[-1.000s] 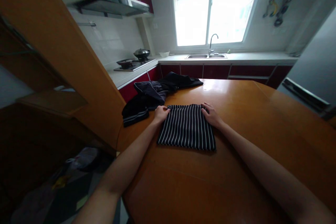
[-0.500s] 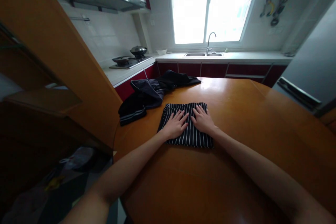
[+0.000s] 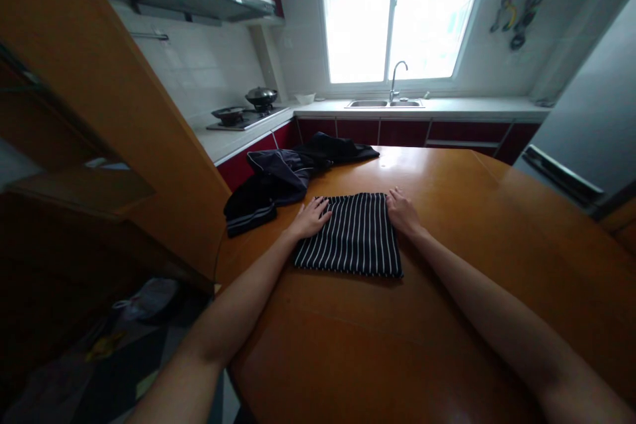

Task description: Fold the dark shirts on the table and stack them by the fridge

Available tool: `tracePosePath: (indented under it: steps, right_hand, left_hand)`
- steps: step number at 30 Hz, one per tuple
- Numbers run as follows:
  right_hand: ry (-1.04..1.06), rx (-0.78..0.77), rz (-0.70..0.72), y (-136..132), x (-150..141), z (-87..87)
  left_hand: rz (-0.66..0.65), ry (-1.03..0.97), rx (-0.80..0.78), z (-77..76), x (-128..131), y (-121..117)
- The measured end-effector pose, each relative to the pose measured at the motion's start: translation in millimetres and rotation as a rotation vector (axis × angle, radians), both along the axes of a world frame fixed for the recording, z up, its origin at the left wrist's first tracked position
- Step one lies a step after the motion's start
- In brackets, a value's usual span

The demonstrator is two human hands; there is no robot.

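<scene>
A folded black cloth with white stripes (image 3: 355, 235), perhaps a garment, lies flat on the wooden table (image 3: 348, 338). Its stripes run away from me, and its near edge is straight. My left hand (image 3: 311, 217) rests on the cloth's far left corner, palm down and fingers spread. At the far right corner is my right hand (image 3: 401, 211), its fingers stretched forward along the side edge and touching it. Neither hand is lifting the cloth.
A crumpled dark jacket (image 3: 283, 172) lies at the table's far left edge. Beyond are a stove with pans (image 3: 243, 112), a sink (image 3: 368, 104) and a white counter (image 3: 318, 109). A wooden cabinet (image 3: 124, 112) stands on the left, a fridge (image 3: 581, 119) on the right.
My hands have slid apart from the middle of the striped cloth, left hand to its left edge, right hand to its right edge. The cloth looks flatter and slightly wider.
</scene>
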State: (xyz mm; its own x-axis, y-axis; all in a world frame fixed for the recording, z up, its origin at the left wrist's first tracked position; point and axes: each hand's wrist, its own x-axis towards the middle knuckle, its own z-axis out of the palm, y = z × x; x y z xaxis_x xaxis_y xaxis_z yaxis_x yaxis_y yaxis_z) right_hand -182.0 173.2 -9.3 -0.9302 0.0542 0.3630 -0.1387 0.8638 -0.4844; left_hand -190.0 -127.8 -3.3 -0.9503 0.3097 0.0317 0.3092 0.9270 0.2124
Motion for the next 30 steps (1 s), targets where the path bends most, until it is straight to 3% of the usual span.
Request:
tracePosePath:
  steps: [4,10,16,24,26,30]
  right_hand:
    - [0.167,0.132,0.158,-37,44,14.6]
    - [-0.026,0.301,0.501,-90,114,1.1]
    - [-0.093,0.249,0.64,-104,141,3.7]
    - [-0.145,0.11,1.191,-125,188,21.4]
    - [-0.097,0.02,1.165,-125,185,26.0]
    - [0.074,-0.112,0.763,-115,148,29.7]
  left_hand:
    - [-0.011,-0.005,0.029,-4.1,-2,-1]
    - [-0.019,0.006,0.01,-4.7,-2,-1]
    - [-0.032,0.013,0.004,-5.3,-4,-2]
    - [-0.029,0.017,-0.018,-1.8,-2,-1]
    - [-0.032,0.023,-0.04,2.1,0,-2]
    - [0.019,0.144,-0.155,17.7,19,7]
